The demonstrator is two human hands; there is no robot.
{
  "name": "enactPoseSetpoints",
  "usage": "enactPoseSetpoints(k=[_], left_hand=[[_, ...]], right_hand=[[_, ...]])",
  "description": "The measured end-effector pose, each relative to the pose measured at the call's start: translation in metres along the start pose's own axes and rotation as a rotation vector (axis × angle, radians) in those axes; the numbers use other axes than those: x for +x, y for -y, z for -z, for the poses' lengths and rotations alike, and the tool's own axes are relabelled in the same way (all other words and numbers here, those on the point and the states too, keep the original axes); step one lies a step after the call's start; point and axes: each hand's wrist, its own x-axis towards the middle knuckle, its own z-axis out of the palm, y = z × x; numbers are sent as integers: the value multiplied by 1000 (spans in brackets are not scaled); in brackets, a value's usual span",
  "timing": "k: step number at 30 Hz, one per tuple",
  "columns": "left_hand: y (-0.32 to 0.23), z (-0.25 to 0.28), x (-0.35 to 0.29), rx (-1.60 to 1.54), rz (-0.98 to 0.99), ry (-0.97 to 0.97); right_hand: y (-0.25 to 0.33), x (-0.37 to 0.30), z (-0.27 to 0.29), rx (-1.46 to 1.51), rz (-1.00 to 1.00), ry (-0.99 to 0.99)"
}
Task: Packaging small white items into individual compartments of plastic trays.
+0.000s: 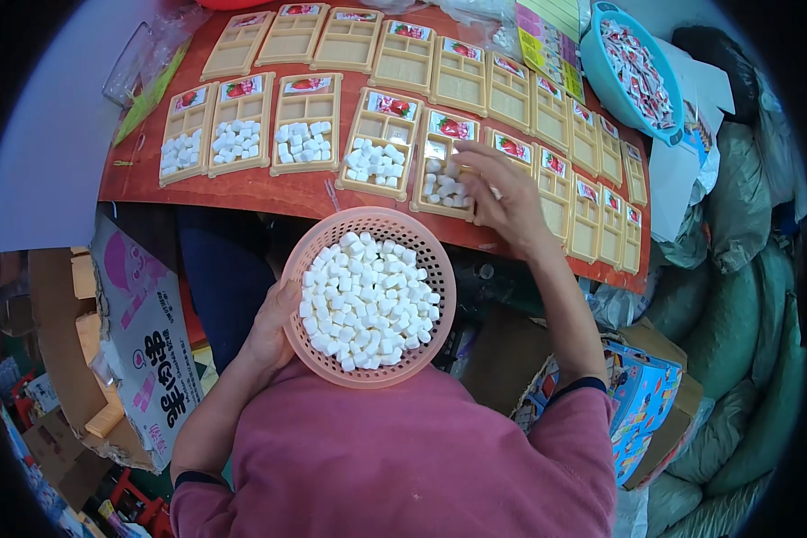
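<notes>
My left hand [275, 325] grips the rim of a pink perforated plastic basket [448, 309], held against my body below the table edge. White marshmallows [368, 300] fill much of it. Over a beige compartment tray [444, 208], my right hand [507, 193] is open, fingers apart, partly covering the tray's right side. Marshmallows [441, 186] lie in this tray's lower compartment, some in shade. To its left, a tray [377, 186] and several more in the front row also hold marshmallows in their large compartments. A strawberry-picture card sits at the top of each tray.
More beige trays [408, 67] without marshmallows line the back and right of the red table [125, 184]. A blue basin [675, 99] of small packets stands at the back right. Cardboard boxes [134, 314] flank me below; green sacks [735, 323] are piled at right.
</notes>
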Motion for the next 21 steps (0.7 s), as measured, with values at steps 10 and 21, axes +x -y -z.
enactPoseSetpoints(k=[10,21], left_hand=[[-3,-28,19,87,-52,104],[-7,-32,22,42,15,111]], right_hand=[[98,-8,-4,-50,66,637],[103,-15,-18,-205,266,480]])
